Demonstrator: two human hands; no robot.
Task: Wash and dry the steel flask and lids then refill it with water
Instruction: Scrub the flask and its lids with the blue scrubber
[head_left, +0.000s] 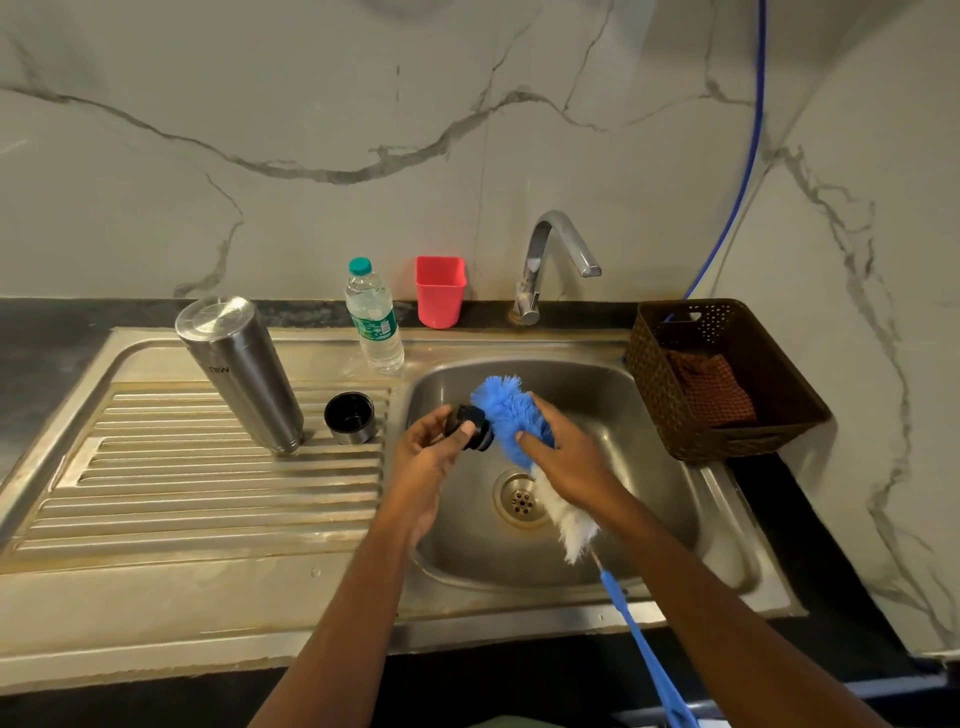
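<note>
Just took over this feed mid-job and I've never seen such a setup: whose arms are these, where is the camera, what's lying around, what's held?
No machine: a person's bare hands, filmed by one camera worn on their head, looking down. The left hand grips a black lid; the right hand holds a brush against it, over the sink. On the drainboard stand the flask and a cup lid. Behind are a bottle, a red cup and the tap; at right, a basket holding a cloth.

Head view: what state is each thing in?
steel flask, upside down on the drainboard.
cup lid, mouth up, beside flask.
black stopper, pinched in left hand.
bottle brush, gripped by right hand, against stopper.
tap, no water running.
water bottle, capped, upright.
basket, holds cloth.
</note>
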